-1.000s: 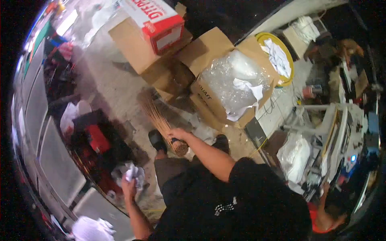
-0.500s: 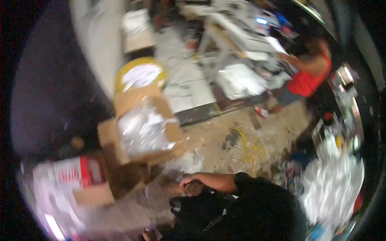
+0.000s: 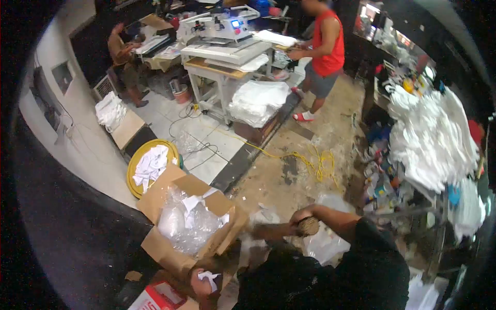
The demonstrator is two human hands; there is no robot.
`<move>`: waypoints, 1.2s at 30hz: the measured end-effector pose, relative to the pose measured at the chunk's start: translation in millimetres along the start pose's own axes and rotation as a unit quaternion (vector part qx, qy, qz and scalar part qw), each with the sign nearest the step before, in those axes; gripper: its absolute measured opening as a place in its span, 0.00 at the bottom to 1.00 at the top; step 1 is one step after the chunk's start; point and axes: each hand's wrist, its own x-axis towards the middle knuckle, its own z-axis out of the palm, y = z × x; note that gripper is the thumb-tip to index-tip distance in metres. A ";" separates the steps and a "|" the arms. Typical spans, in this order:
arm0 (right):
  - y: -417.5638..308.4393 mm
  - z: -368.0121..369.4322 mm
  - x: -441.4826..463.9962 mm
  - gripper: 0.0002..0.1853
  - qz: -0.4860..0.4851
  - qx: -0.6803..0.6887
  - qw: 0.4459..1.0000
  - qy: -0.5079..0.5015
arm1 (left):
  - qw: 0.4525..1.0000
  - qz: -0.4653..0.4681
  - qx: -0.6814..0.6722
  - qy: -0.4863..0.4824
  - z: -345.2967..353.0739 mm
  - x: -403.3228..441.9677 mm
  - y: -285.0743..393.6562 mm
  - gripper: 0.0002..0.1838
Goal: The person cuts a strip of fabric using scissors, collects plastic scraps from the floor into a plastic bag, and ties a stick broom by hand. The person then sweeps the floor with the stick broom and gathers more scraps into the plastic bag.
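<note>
At lower left, my left hand [image 3: 199,284] has its fingers closed round a crumpled white scrap [image 3: 209,278], cloth or paper. It is beside the near edge of an open cardboard box [image 3: 235,217]. Clear plastic wrap [image 3: 194,235] and white pieces fill the box. My right hand [image 3: 300,214] curls over a round, brown, rough-textured thing [image 3: 309,226] in front of my black shirt; I cannot make out its kind. A blurred, arm-like shape reaches left from there. Pale plastic sheeting [image 3: 328,237] lies on the floor close by.
A yellow round lid [image 3: 133,168] bears white scraps. A person in a red top [image 3: 328,44] stands by a white press machine [image 3: 222,31]; another person [image 3: 121,54] works at back left. Yellow cord [image 3: 320,163] crosses the floor. White garments [image 3: 431,137] are heaped at right.
The view has swung and sharpened, with the box now nearer the middle. My left hand with the white scrap shows more fully. My right hand still curls over the brown thing.
</note>
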 end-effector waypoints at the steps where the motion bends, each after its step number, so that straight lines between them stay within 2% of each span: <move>1: 43.2 -0.7 22.0 0.12 -0.062 -0.097 0.993 -0.028 | 0.998 -0.048 -0.012 -0.041 -10.9 5.0 -13.2 0.13; 2: 28.1 34.9 -6.3 0.12 -0.053 -0.090 0.994 -0.023 | 0.980 -0.157 -0.045 -0.110 -16.6 1.6 -24.5 0.13; 3: 10.3 68.7 -45.6 0.12 0.020 0.046 0.998 0.024 | 0.953 -0.207 -0.175 -0.135 -24.1 2.3 -36.9 0.15; 4: 13.1 92.7 -54.1 0.12 0.013 0.110 0.990 0.083 | 0.952 -0.204 -0.183 -0.139 -32.5 -0.7 -26.6 0.15; 5: 15.5 116.6 -62.9 0.12 -0.001 0.171 0.975 0.141 | 0.958 -0.196 -0.168 -0.124 -47.9 0.4 -0.5 0.16; 6: 42.8 144.0 -49.8 0.12 -0.088 0.161 0.961 0.207 | 0.946 -0.244 -0.111 -0.182 -65.4 9.2 21.2 0.23; 7: 47.7 163.4 -47.6 0.12 -0.040 0.221 0.947 0.231 | 0.926 -0.283 -0.051 -0.245 -83.0 18.0 42.8 0.33; 8: 52.2 183.1 -45.6 0.12 0.005 0.282 0.924 0.260 | 0.925 -0.281 -0.046 -0.252 -77.4 18.7 33.1 0.33; 10: 92.6 215.8 -32.7 0.14 -0.025 0.139 0.965 0.221 | 0.926 -0.247 0.019 -0.285 -58.2 16.4 6.6 0.39; 12: 175.0 247.3 13.6 0.18 -0.112 0.079 0.946 0.295 | 0.920 -0.226 0.004 -0.319 -65.0 17.7 59.9 0.43; 13: 185.2 268.8 16.7 0.21 -0.163 -0.005 0.951 0.264 | 0.920 -0.206 0.006 -0.334 -48.3 19.8 41.0 0.43; 14: 213.5 295.6 45.3 0.25 -0.186 0.188 0.916 0.302 | 0.918 -0.186 0.009 -0.349 -41.7 19.7 30.7 0.43; 15: 243.8 322.1 74.9 0.30 -0.228 0.367 0.837 0.337 | 0.908 -0.154 0.116 -0.373 -41.5 23.2 46.0 0.36; 16: 235.3 343.5 79.1 0.30 -0.224 0.389 0.834 0.320 | 0.881 -0.123 0.226 -0.397 -44.4 21.2 57.0 0.29; 17: 196.5 359.4 59.3 0.26 -0.120 0.289 0.845 0.433 | 0.911 0.052 0.282 -0.295 -28.7 10.3 13.9 0.27; 18: 178.5 372.4 50.7 0.23 -0.005 0.180 0.837 0.516 | 0.895 0.227 0.325 -0.203 -26.9 -11.4 -37.3 0.26; 19: 193.5 385.4 62.3 0.24 0.007 0.163 0.842 0.515 | 0.919 0.129 0.195 -0.318 -42.7 -17.0 -17.2 0.27; 20: 208.6 398.3 74.3 0.25 0.019 0.147 0.845 0.513 | 0.911 0.005 0.061 -0.407 -45.1 -19.8 4.8 0.28; 21: 223.5 411.4 86.2 0.27 0.031 0.130 0.849 0.512 | 0.894 -0.045 0.170 -0.411 -52.8 -37.1 -25.9 0.28; 22: 226.8 419.4 100.9 0.28 0.114 0.160 0.836 0.513 | 0.868 -0.080 0.274 -0.406 -61.2 -49.9 -54.5 0.28; 23: 232.8 417.5 106.2 0.29 0.122 0.037 0.895 0.427 | 0.859 -0.089 0.286 -0.416 -68.7 -62.7 -61.2 0.28; 24: 238.4 415.6 111.0 0.30 0.107 -0.089 0.928 0.346 | 0.860 -0.110 0.270 -0.418 -74.4 -76.3 -62.7 0.27; 26: 255.7 418.4 157.7 0.25 0.188 0.083 0.886 0.415 | 0.864 -0.120 0.255 -0.418 -76.9 -91.1 -54.7 0.27; 27: 264.7 418.6 179.0 0.23 0.211 0.142 0.861 0.440 | 0.861 -0.087 0.287 -0.411 -73.5 -97.7 -44.1 0.27; 28: 263.6 408.3 183.4 0.21 0.163 0.097 0.889 0.417 | 0.858 -0.054 0.315 -0.402 -67.1 -103.1 -31.0 0.27; 29: 265.1 395.3 182.6 0.23 0.114 0.046 0.910 0.396 | 0.879 0.054 0.307 -0.361 -59.2 -108.5 -17.5 0.26; 30: 266.4 384.0 180.0 0.23 0.111 0.041 0.906 0.407 | 0.884 0.062 0.301 -0.353 -48.6 -109.6 -5.0 0.26; 33: 251.6 362.6 157.0 0.21 0.092 0.060 0.909 0.402 | 0.897 0.073 0.281 -0.334 -26.4 -103.4 17.1 0.24; 35: 280.5 362.5 177.9 0.21 0.053 0.094 0.914 0.392 | 0.881 0.010 0.282 -0.380 -7.0 -88.6 20.6 0.22; 36: 314.0 365.8 212.8 0.21 -0.006 0.145 0.909 0.390 | 0.864 -0.052 0.349 -0.358 2.4 -85.8 20.3 0.23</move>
